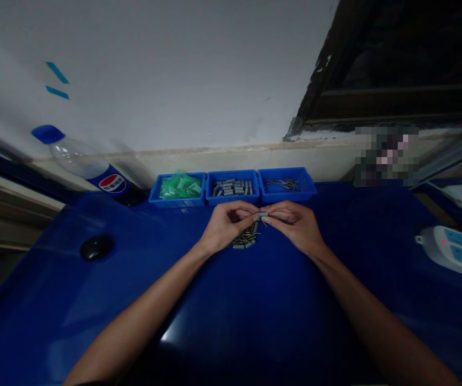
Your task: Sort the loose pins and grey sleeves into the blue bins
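Observation:
In front of the bins, my left hand (231,220) and my right hand (295,222) meet fingertip to fingertip. Between them is a small grey cylinder (262,214), its left end pinched by my left fingers and its right end by my right fingers. Any thin part inside it is too small to make out. Just below my fingertips, a pile (247,237) of grey cylinders and thin brass-coloured pieces, perhaps screws, lies on the blue table (231,311). My left hand partly covers this pile.
Against the wall stand three blue bins: one with green plastic bags (180,186), one with grey cylinders (234,187), one with long thin metal pieces (285,185). A Pepsi bottle (89,166) leans at left, near a black mouse (96,247). A power strip (456,252) lies right.

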`<state>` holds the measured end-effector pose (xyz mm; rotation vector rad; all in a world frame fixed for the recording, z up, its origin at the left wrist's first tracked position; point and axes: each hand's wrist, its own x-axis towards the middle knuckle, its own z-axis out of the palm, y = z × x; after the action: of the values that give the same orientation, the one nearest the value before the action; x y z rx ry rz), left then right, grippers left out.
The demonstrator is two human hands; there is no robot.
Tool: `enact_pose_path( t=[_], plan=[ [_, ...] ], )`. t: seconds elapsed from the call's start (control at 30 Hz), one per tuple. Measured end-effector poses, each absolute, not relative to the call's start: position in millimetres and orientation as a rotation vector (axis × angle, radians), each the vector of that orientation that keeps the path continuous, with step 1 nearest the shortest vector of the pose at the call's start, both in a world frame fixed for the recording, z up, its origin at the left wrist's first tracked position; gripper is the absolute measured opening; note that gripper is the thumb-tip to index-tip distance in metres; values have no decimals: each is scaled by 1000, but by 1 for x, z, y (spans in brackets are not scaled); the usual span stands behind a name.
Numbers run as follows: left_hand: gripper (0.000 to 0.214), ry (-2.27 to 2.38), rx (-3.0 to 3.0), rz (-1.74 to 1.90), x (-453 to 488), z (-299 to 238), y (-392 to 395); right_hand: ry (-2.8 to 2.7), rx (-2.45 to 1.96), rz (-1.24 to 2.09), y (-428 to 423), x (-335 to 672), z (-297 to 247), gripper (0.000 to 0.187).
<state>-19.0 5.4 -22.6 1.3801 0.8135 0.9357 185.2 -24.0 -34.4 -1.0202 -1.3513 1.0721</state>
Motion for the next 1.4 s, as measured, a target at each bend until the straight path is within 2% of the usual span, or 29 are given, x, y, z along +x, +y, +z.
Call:
enact_pose_path(
  t=[0.2, 0.33, 0.4, 0.57, 0.83, 1.07, 1.4],
  plan=[
    [21, 878, 1358, 948, -19, -20, 6, -1465, -1113, 952, -22, 186, -39, 24],
    [20, 973, 1323, 1094, -24, -22, 14, -1848, -1212, 647, -20, 192, -43, 5],
    [23, 995, 1280, 1223, -27, -23, 20, -1991, -1186, 569, -20, 194, -46, 3],
    [36, 980, 1238, 1386, -34, -23, 28, -2076, -1188, 531, -22, 195, -53, 15],
    [20, 1022, 1348, 1305, -32, -26, 25, -2115, -1252, 467, -25, 191, -51, 23],
    [19, 1020, 1398, 1277, -30, -22, 21, -2163, -1203, 474, -22, 194, -51, 6],
    [20, 1003, 1391, 1217, -29, -21, 18, -2236, -1160, 471, -21, 204, -45, 20]
  ],
)
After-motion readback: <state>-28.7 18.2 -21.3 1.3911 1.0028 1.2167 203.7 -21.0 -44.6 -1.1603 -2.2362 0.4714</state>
